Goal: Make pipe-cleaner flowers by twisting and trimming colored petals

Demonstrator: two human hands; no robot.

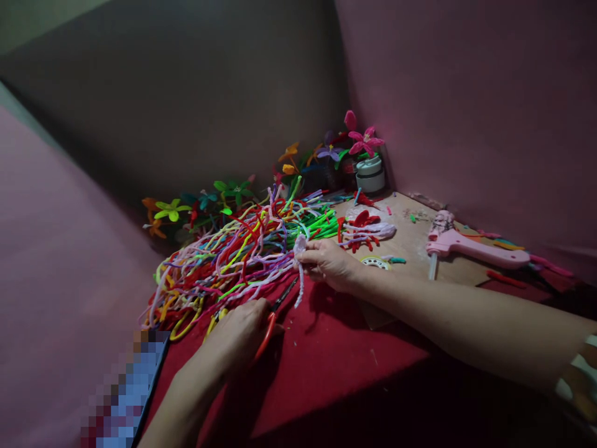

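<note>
While our right hand (329, 264) is pinching a lilac piece (301, 241), left hand (240, 330) gripping scissors (267, 339), stems (233, 255) are crowding beyond our fingers (313, 256).

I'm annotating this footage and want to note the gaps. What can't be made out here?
All in the head view:
Left hand: most fingers on the scissors, hidden behind the hand itself.
Pale lilac piece: full shape, partly covered by the right hand.
Back-row flowers: lower parts, behind the fuzzy stems.
Lower-left panel: pixelated, cut by the bottom edge.
Patterned sleeve: cut by the right edge.
</note>
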